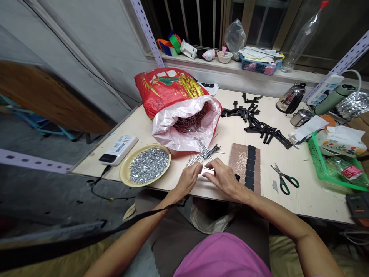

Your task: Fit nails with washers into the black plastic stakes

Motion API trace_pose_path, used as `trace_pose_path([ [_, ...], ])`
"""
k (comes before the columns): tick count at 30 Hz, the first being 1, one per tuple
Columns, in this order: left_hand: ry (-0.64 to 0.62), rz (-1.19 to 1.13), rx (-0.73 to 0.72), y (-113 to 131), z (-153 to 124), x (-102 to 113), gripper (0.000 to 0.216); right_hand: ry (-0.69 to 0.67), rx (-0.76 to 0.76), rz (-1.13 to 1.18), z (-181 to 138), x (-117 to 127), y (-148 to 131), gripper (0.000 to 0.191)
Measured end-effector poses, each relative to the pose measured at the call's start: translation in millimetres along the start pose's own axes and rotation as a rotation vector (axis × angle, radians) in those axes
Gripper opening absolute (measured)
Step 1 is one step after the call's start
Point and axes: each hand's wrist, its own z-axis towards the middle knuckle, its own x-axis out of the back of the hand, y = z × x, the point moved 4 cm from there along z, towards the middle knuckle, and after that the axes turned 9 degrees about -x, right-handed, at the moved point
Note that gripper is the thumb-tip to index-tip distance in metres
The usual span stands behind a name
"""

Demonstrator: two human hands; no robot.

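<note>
My left hand (188, 179) and my right hand (223, 179) meet at the table's front edge, their fingertips on a small white strip (208, 171). Just beyond them lies a loose pile of thin metal pins (198, 154), with a short black plastic piece (211, 152) on top. To my right hand's far side is a brown board (238, 161) carrying a column of black pads (250, 167). A yellow plate of small silver screws (148, 165) sits left of my left hand.
A red sack (168, 92) and a white plastic bag of dark pins (184, 123) stand behind the hands. Black plastic parts (255, 125) lie at the back of the wooden table (317, 200). Green-handled scissors (284, 179) and a green basket (325, 165) are on the right.
</note>
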Motion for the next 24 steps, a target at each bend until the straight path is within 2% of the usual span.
trace_pose_path([
  [4,0.019,-0.043,0.021,-0.8,0.7,0.5,0.031,0.055,0.061,-0.183,-1.3,-1.0,-2.7,0.016],
  [7,0.023,-0.062,0.009,0.3,0.6,1.0,0.031,0.002,0.002,-0.141,-0.7,-1.6,-1.2,0.021],
  [11,0.039,-0.093,0.04,-2.1,1.0,2.0,0.032,-0.062,-0.074,-0.015,0.2,-1.5,1.6,0.012],
  [17,0.049,-0.118,0.084,-7.1,1.9,3.6,0.035,-0.034,-0.077,-0.207,1.4,0.9,1.0,0.016],
  [22,0.033,-0.085,0.06,-7.0,3.1,4.7,0.034,-0.141,-0.176,-0.05,1.2,-0.2,4.7,0.022],
  [24,0.028,-0.08,0.069,-7.6,3.6,4.8,0.034,-0.124,-0.185,-0.025,0.8,0.7,7.0,0.018],
])
